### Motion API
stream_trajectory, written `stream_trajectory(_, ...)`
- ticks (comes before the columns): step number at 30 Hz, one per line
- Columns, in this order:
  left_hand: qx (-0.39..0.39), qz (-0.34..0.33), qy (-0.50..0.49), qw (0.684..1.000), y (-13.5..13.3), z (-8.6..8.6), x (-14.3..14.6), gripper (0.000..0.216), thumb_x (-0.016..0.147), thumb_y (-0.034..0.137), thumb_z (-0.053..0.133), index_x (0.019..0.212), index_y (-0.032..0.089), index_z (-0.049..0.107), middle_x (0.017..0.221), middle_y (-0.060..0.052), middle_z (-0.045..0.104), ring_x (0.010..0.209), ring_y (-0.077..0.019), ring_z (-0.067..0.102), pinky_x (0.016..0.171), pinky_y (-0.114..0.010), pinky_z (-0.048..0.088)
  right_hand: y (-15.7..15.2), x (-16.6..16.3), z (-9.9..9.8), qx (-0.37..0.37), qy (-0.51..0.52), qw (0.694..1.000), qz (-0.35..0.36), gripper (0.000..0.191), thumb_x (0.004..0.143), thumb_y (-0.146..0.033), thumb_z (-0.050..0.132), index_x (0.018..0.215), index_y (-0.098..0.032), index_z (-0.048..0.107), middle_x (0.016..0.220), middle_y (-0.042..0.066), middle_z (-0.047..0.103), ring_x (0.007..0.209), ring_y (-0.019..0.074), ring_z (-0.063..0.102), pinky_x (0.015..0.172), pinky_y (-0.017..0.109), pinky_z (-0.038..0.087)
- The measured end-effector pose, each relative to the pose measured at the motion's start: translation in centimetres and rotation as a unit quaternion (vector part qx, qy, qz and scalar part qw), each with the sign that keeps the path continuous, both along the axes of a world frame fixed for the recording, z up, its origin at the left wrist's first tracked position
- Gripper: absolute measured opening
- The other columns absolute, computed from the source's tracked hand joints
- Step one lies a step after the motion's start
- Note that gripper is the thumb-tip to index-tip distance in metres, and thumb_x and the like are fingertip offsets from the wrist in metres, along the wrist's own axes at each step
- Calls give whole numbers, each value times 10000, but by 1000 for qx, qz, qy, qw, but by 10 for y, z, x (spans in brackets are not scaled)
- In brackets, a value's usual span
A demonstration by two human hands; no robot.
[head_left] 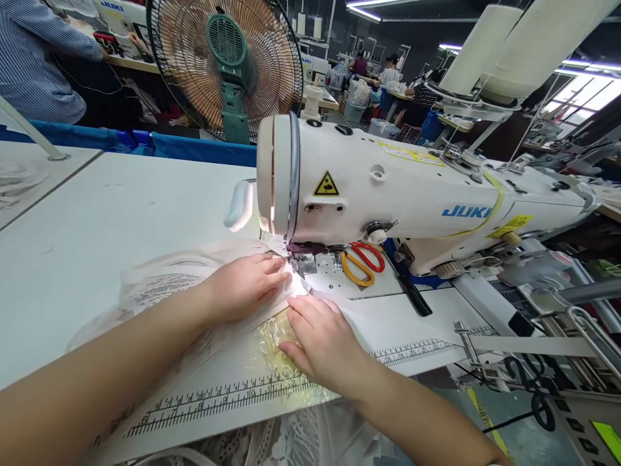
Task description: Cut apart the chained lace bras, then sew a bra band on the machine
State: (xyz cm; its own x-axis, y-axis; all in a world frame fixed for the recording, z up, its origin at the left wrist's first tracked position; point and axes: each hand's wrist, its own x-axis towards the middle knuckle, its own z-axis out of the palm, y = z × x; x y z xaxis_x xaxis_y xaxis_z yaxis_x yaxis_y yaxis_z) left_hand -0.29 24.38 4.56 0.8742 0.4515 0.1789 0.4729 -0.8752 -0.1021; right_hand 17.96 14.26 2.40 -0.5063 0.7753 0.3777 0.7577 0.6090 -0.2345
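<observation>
My left hand [247, 285] presses sheer white lace fabric [165, 285] against the table, its bent fingers held together right beside the presser foot [295, 262] of a JUKI sewing machine [369, 181]. Close by, my right hand [323, 336] lies in front of the needle area, fingers together and thumb tucked toward the left. A narrow white strip [313, 291] runs from the foot to beneath its fingertips; the grip itself is partly hidden. Under the hands, shiny yellowish tape [274, 336] covers part of the table, over a printed ruler scale [228, 395].
Red-and-yellow-handled scissors [361, 264] and a black-handled tool [412, 291] lie under the machine arm. A large fan [228, 65] stands behind the table. More lace [286, 440] hangs below the front edge. A metal strip guide [468, 343] sits right. Other people work behind.
</observation>
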Motion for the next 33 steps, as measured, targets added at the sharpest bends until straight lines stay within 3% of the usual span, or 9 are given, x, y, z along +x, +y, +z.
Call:
stream_trajectory(7,-9,1,2,1000,0,2,0,348,881,186,352,1082,132,630,1142,-185,619,962,-281,606,783,-411,519,1,-1,1,-1,-1,1000,5,306,828,-338,520,1006,-104,605,1136,123,617,1062,259,532,864,400,461)
stream_trajectory(17,18,0,16,1000,10,3,-1,330,866,174,386,1096,143,621,1128,-163,633,978,-284,600,794,-428,506,2,-1,-3,-13,0,1000,7,411,823,-349,533,1100,-49,579,1236,158,559,1164,273,488,968,392,435)
stream_trajectory(22,33,-20,-22,999,-12,7,3,326,882,227,375,896,144,689,1029,-120,675,974,-267,591,880,-455,456,3,-1,-5,-40,0,999,-2,416,818,-368,539,1105,-69,579,1261,155,541,1197,269,464,1005,401,400)
stream_trajectory(27,55,-50,-59,995,-28,-11,-5,317,905,201,366,1059,126,633,1078,-108,669,1045,-273,570,970,-510,360,3,-2,-6,-35,3,999,-8,430,822,-370,530,1140,-81,564,1274,145,535,1206,254,459,1022,395,378)
stream_trajectory(33,51,-78,-45,995,-12,-19,-15,338,924,160,325,1132,135,591,1167,-97,632,1103,-250,549,1013,-495,327,3,-2,-7,-30,-8,999,-16,465,824,-384,526,1160,-64,553,1317,150,493,1218,270,447,1009,407,387)
